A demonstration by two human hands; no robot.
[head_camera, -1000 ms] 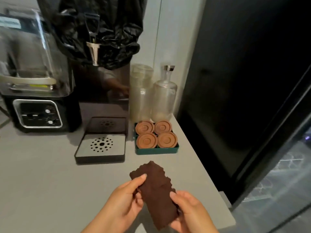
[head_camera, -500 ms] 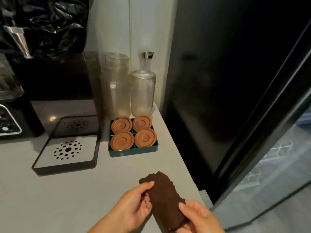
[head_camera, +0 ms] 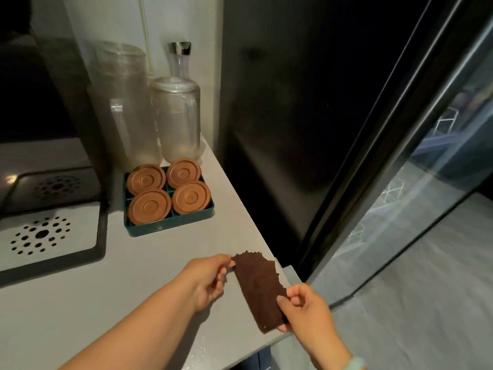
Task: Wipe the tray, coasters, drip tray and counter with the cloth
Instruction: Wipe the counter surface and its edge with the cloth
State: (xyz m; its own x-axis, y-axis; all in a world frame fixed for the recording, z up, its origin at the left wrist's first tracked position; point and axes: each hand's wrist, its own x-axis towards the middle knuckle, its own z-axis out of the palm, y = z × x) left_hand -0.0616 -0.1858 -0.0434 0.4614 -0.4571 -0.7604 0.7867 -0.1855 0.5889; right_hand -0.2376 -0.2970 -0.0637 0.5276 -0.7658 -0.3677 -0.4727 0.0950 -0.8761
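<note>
Brown cloth (head_camera: 257, 287), folded into a strip, held over counter (head_camera: 120, 289) near its right edge. Far corner pinched by left hand (head_camera: 208, 279), near end gripped by right hand (head_camera: 306, 308). Beyond: green tray (head_camera: 170, 227) with four coasters (head_camera: 149, 206); drip tray (head_camera: 53, 236) to its left, apart. Two glass jars (head_camera: 176, 118) behind tray.

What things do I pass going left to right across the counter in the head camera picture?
First the drip tray → green tray of coasters → brown cloth → right hand.
</note>
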